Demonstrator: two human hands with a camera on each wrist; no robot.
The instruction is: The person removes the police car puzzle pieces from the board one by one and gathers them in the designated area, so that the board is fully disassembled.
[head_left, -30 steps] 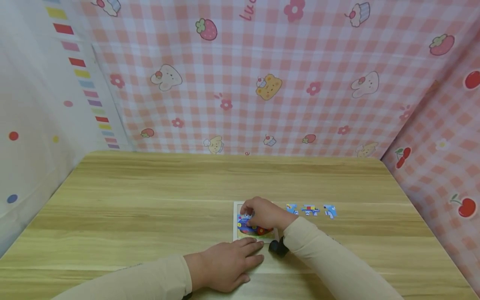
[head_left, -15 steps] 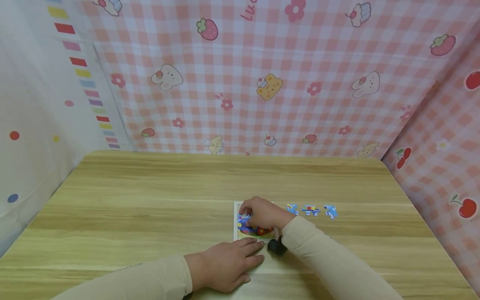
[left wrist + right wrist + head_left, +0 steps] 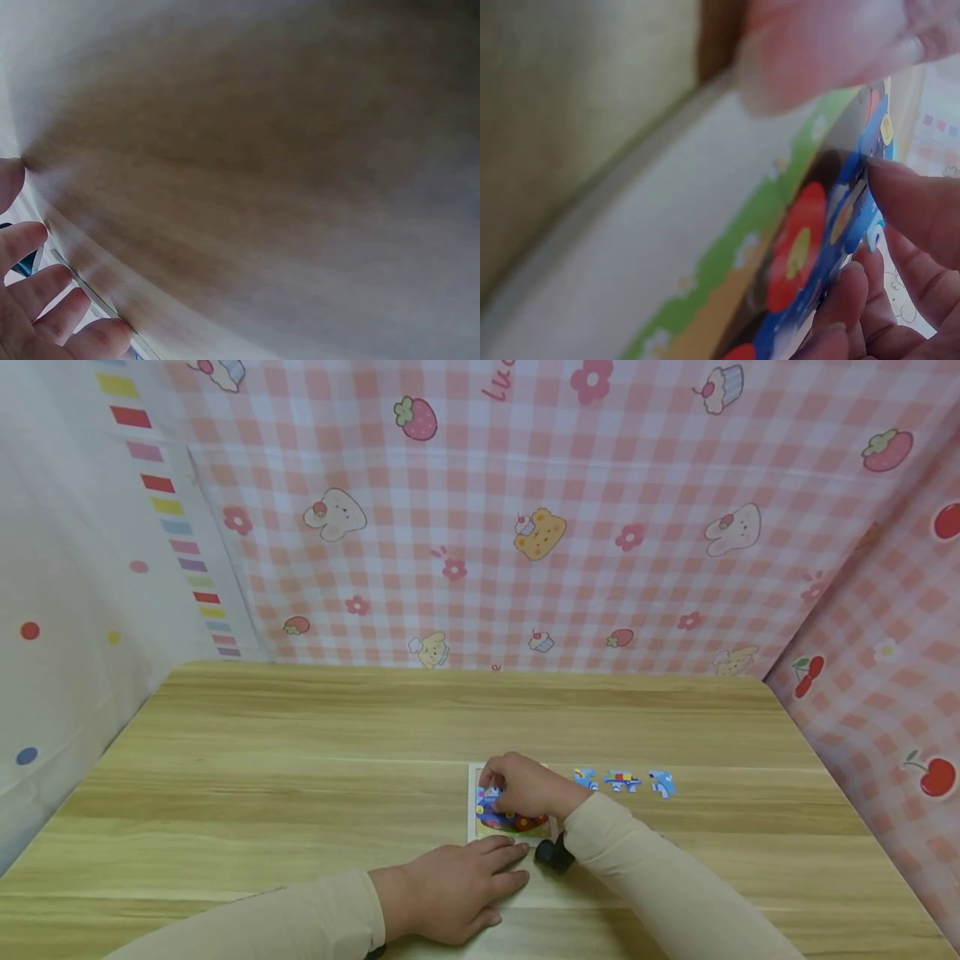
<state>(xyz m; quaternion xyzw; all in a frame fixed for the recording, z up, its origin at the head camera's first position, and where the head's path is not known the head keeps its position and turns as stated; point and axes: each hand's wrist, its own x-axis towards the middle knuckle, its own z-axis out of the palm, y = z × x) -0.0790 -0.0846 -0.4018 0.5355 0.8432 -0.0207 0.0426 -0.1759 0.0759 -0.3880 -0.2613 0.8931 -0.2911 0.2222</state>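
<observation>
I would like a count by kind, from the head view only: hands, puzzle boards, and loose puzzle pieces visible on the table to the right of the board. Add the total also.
Left hand and right hand: 2
Puzzle board: 1
Loose puzzle pieces: 3
Total: 6

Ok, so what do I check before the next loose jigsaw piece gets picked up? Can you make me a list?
1. Jigsaw board lying on the table: ok.
2. Left hand by the board: ok, fingers spread at its near edge; how firmly they steady it, cannot tell.
3. Right hand free: not ok, its thumb and fingers are on a blue jigsaw piece.
4. That blue piece seated flat: cannot tell, the fingers hide its edges.
5. Three loose jigsaw pieces picture side up: ok, in a row to the right of the board.
</observation>
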